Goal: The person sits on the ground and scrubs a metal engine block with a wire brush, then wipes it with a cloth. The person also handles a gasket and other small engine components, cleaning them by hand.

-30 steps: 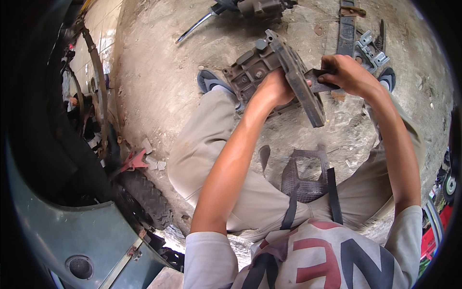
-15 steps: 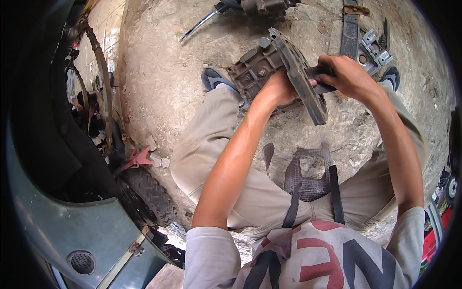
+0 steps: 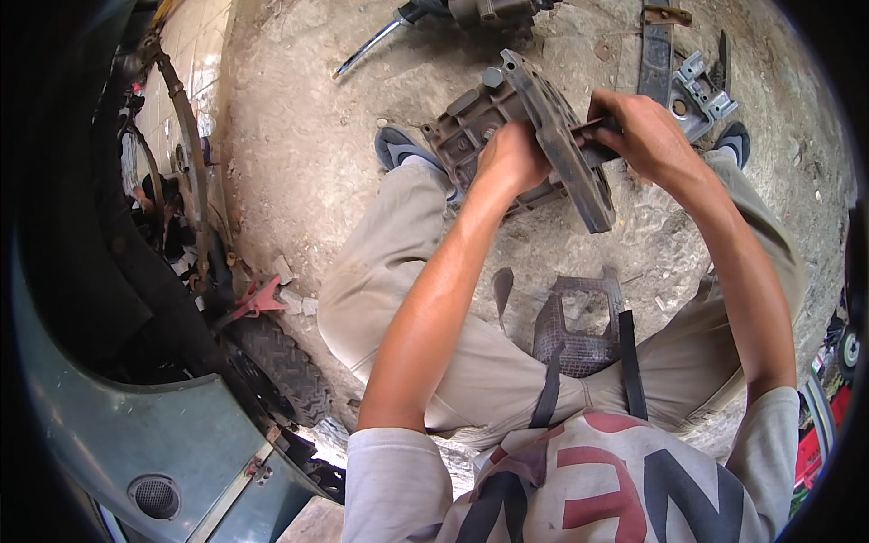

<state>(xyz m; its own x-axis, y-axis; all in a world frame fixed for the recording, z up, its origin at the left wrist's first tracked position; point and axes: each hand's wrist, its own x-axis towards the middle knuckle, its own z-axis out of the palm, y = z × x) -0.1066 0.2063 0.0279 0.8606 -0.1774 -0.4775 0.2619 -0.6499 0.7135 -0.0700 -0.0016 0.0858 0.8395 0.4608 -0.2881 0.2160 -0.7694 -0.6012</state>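
Left hand (image 3: 511,156) clasped around grey metal casting (image 3: 543,136), steadying it; right hand (image 3: 638,131) closed on thin tool (image 3: 588,125) at plate edge; best kept braced, leverage gentle.

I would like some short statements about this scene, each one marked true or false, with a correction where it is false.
1. The left hand grips the grey metal part. True.
2. The right hand rests flat on the knee. False: it is raised at the metal part and holds a thin tool against it.
3. The ground is bare concrete. True.
4. The red stand lies to the person's right. False: it is on the left, near the tyre.
5. The person wears light trousers. True.
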